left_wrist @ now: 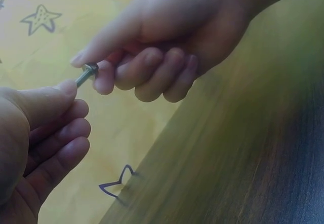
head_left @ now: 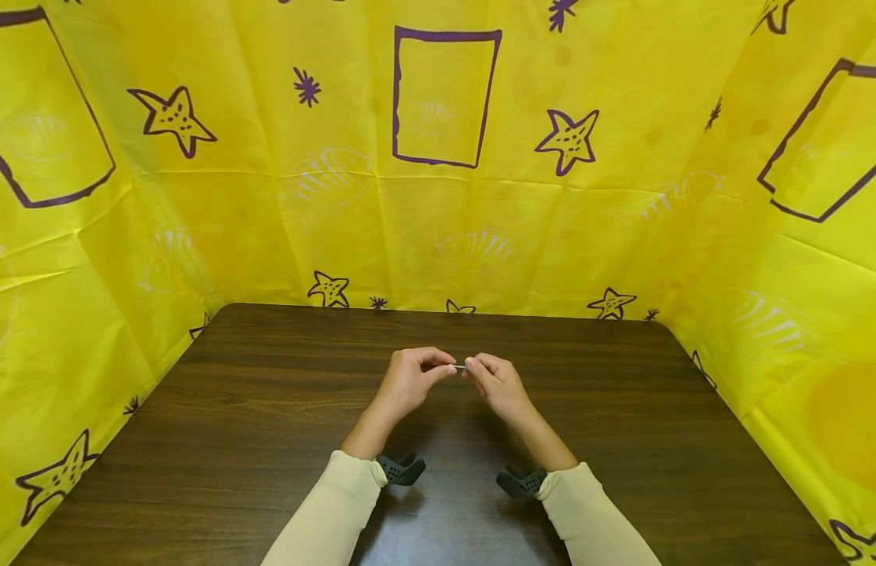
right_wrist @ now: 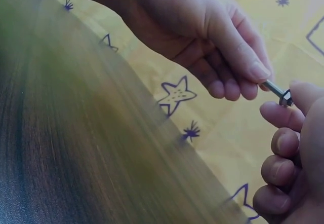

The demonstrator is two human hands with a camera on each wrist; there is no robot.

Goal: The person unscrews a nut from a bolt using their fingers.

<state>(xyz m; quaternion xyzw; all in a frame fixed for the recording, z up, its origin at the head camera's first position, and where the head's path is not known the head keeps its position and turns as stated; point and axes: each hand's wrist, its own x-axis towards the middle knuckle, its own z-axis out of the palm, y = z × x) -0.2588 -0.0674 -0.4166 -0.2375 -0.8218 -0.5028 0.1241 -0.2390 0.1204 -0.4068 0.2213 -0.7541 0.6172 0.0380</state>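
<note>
Both hands meet over the middle of the table, holding a small metal bolt point(head_left: 460, 366) between them. Its threaded shank shows in the left wrist view, with a wider metal nut point(left_wrist: 90, 68) around the end toward the right hand. My left hand point(head_left: 408, 381) pinches the shank between thumb and index finger, hiding that end; its other fingers are loosely bent. At the nut's end, my right hand point(head_left: 500, 385) pinches with thumb and index finger on either side. The right hand's remaining fingers point(right_wrist: 276, 171) curl in toward the palm.
A dark wood-grain table point(head_left: 233, 440) lies beneath the hands. Yellow cloth point(head_left: 445, 212) printed with purple stars and fish hangs along its back and both sides. Each wrist wears a dark band, the left band point(head_left: 403, 469) and the right band point(head_left: 520, 481), beside pale sleeves.
</note>
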